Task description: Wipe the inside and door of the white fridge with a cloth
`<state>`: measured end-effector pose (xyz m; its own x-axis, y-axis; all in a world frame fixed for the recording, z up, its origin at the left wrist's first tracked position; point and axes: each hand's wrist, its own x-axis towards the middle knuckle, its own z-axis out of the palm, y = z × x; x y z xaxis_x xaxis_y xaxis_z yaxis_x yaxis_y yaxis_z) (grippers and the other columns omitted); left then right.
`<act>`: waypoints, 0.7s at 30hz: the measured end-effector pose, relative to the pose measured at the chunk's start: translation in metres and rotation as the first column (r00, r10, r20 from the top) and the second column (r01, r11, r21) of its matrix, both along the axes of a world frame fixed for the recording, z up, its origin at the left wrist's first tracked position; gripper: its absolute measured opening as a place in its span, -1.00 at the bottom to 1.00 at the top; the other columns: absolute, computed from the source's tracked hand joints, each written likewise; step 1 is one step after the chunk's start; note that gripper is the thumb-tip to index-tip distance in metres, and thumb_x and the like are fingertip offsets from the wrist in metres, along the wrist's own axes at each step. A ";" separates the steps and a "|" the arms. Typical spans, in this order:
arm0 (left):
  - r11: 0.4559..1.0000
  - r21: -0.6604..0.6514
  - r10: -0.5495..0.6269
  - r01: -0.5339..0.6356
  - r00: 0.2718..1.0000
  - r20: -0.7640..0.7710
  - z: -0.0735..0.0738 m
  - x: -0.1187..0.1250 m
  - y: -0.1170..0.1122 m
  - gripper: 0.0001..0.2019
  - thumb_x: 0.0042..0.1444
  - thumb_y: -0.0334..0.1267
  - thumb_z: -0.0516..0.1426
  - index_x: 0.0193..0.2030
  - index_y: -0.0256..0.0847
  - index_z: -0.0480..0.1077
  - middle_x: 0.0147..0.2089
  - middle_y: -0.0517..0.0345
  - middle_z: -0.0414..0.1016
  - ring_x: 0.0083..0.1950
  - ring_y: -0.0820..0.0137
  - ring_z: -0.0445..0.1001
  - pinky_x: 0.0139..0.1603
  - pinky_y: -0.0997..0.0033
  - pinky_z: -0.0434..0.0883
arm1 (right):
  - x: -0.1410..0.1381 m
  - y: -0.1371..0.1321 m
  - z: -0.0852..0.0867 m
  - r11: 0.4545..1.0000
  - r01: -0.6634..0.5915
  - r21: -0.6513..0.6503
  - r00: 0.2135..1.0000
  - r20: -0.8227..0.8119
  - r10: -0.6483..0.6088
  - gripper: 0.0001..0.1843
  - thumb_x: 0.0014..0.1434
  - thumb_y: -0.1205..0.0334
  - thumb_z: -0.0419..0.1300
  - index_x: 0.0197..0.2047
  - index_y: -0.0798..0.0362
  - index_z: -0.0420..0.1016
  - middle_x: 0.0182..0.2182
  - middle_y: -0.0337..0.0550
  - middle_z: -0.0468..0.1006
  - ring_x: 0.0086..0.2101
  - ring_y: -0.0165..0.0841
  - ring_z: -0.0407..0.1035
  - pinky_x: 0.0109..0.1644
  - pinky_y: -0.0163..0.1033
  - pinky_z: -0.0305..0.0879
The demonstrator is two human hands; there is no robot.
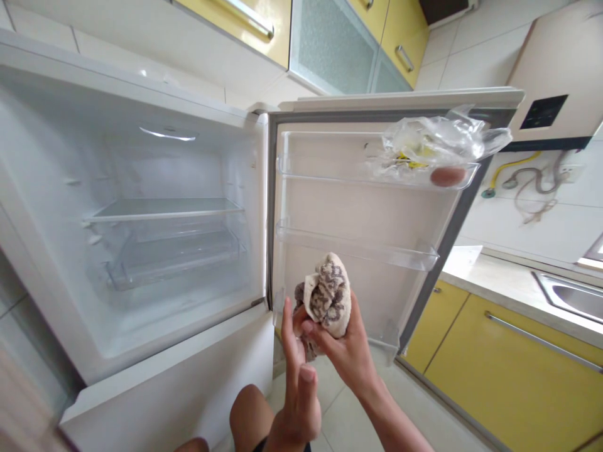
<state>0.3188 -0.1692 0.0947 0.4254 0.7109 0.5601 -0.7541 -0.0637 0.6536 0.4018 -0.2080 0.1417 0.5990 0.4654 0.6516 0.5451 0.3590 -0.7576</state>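
Note:
A bunched cream cloth with a brown pattern point(327, 295) is in front of the open fridge door. My right hand point(348, 348) is wrapped round it from below and the right, thumb across its near side. Beside the cloth's lower left side is my left hand point(299, 389), open, with fingers stretched upward and thumb raised. Its fingertips come close to the cloth; whether they touch it I cannot tell. Behind both hands the fridge door point(343, 210) stands wide, with clear shelves on its inside. The fridge compartment point(160, 166) lies to the left.
A glass shelf point(169, 207) and a clear drawer point(179, 251) sit inside the fridge. The top door shelf bears a crumpled plastic bag point(433, 141) and a reddish-brown round item point(448, 176). Yellow cabinets point(513, 370), a counter and a sink point(572, 295) stand at right.

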 end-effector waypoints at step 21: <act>0.501 0.865 0.648 -0.032 0.677 -0.350 -0.048 0.063 0.058 -0.59 0.35 -0.21 0.11 0.28 -0.25 0.40 0.31 -0.15 0.49 0.44 0.05 0.34 0.44 -0.14 0.36 | 0.109 -0.109 0.069 0.427 0.742 0.517 0.541 -0.086 -0.837 -0.26 -0.12 -0.08 0.58 0.06 0.09 0.55 -0.05 -0.01 0.60 -0.10 -0.09 0.50 0.15 0.18 0.42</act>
<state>0.3814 -0.1114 0.0464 0.6771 0.3101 0.6674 -0.0275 -0.8956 0.4439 0.5110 -0.3174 0.2104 0.4115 -0.5260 0.7443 0.8613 -0.0427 -0.5064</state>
